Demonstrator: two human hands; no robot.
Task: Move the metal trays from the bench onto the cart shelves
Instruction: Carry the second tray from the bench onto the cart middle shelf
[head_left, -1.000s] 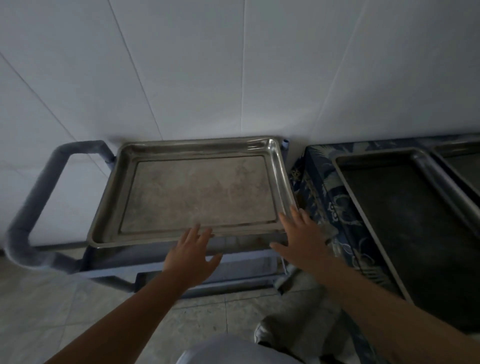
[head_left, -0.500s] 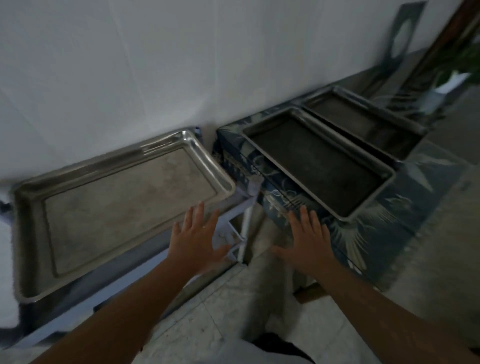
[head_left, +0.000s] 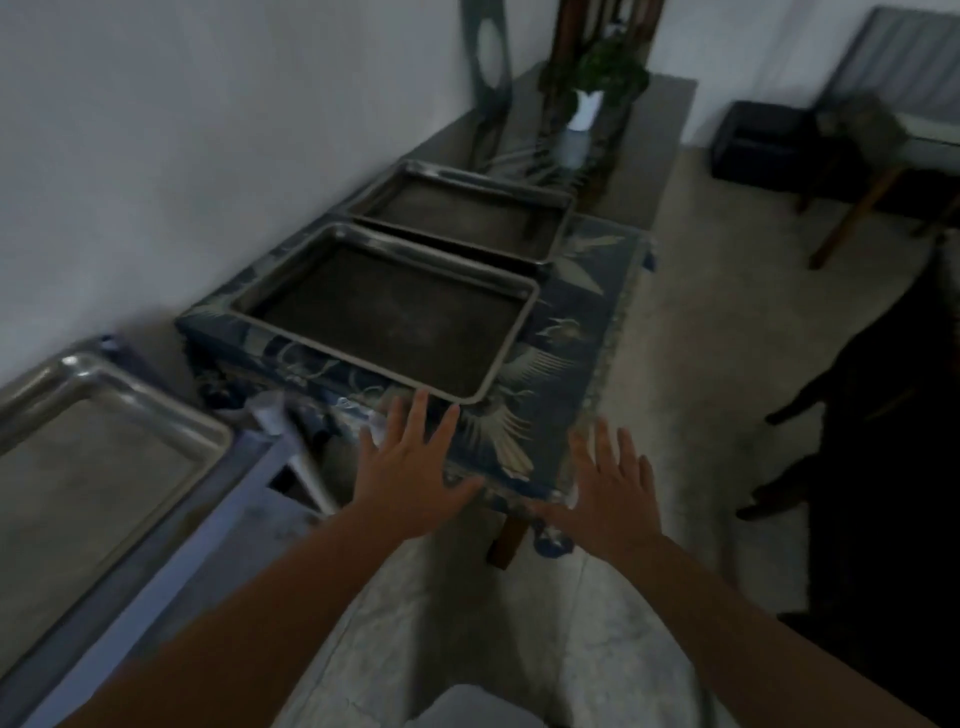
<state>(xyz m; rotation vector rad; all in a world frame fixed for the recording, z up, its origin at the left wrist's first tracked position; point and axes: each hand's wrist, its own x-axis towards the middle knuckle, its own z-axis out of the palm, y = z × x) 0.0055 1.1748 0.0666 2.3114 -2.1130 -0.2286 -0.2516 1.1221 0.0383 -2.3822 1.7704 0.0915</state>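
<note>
Both hands are empty, palms down, fingers fanned wide and gripping nothing. The left hand (head_left: 410, 467) hovers over the near corner of the bench (head_left: 582, 332), its fingertips (head_left: 421, 402) just short of the rounded corner of the nearest metal tray (head_left: 384, 317). That tray is a shallow rectangle with a dull grey rolled rim and a dark, matte, speckled floor, lying flat on the bench's blue cloth (head_left: 519, 415), which is printed with pale bird and leaf shapes and hangs over the edge with a fringe. The right hand (head_left: 608, 486) is out past the bench's near end, over the pale mottled floor (head_left: 691, 364), beside the left hand and touching nothing.

Beyond the left hand's fingertips, behind the first tray and touching it rim to rim, a second tray (head_left: 462, 213) of the same shape lies on the bench, its floor greyer. To the left of the left hand, lower in view, a third tray (head_left: 93, 441) sits on top of the cart (head_left: 171, 561); its rim is shinier, its floor scuffed and light grey. The cart's frame is smooth pale blue-grey. The picture is blurred
</note>
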